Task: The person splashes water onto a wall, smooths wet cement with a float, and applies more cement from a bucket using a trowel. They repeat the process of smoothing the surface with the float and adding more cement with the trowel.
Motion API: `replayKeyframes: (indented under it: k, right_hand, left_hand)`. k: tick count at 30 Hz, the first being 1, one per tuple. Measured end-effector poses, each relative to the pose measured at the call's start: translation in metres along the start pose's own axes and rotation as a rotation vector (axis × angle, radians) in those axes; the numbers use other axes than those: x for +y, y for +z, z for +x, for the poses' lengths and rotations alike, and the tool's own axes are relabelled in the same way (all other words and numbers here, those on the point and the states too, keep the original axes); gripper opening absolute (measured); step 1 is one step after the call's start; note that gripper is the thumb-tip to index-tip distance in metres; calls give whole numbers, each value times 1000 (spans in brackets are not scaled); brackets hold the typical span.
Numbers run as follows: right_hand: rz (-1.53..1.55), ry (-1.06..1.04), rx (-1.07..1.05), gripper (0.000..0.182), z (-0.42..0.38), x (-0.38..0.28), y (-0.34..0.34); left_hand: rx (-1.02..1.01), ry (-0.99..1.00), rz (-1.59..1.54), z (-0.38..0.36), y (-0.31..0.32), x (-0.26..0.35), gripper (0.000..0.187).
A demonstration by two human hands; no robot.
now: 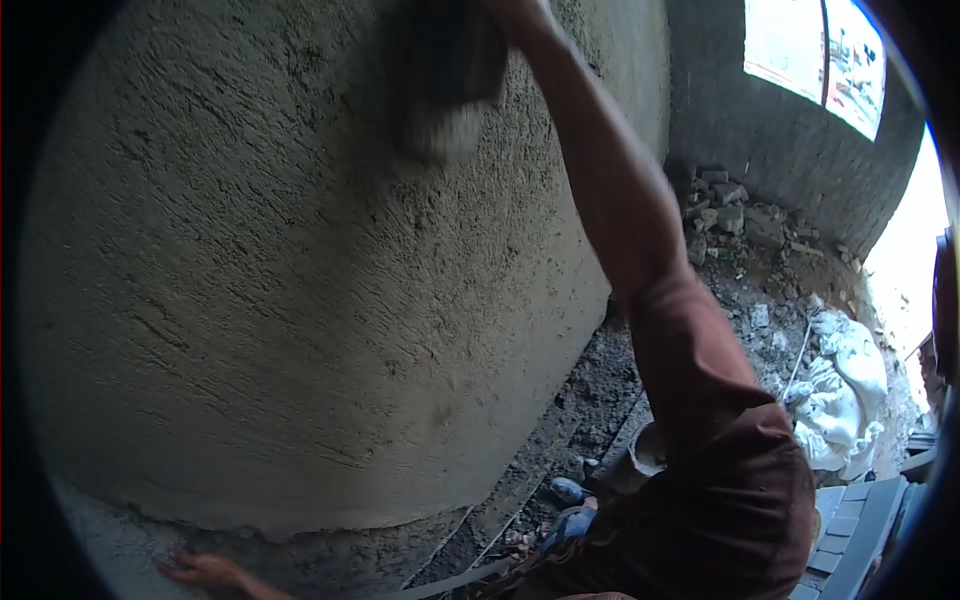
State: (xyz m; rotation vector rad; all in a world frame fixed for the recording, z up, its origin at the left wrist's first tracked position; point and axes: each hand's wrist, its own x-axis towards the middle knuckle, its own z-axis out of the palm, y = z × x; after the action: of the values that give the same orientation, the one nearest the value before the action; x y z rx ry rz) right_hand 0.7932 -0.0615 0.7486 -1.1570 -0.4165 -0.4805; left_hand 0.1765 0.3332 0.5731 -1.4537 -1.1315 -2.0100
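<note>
Rough, freshly plastered wall fills most of the view, marked with slanting streaks. My right arm reaches up across it, and my right hand is partly cut off by the top edge. It is closed on a dark, broad tool with a pale lower end, smeared by motion and held close over the plaster; its exact kind I cannot tell. Low on the left, my left hand holds nothing, fingers stretched out beside the ragged bottom edge of the plaster.
Rubble and broken blocks lie along the far wall, under a bright window opening. White sacks rest on the dirt floor at right. Near my body are a round bucket-like container and grey boards.
</note>
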Motion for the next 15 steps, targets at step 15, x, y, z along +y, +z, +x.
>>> replayKeyframes:
  k: [15]
  right_hand:
    - [-27, 425, 148, 72, -236, 293, -119]
  left_hand:
    - [2, 99, 1, 6, 17, -40, 48]
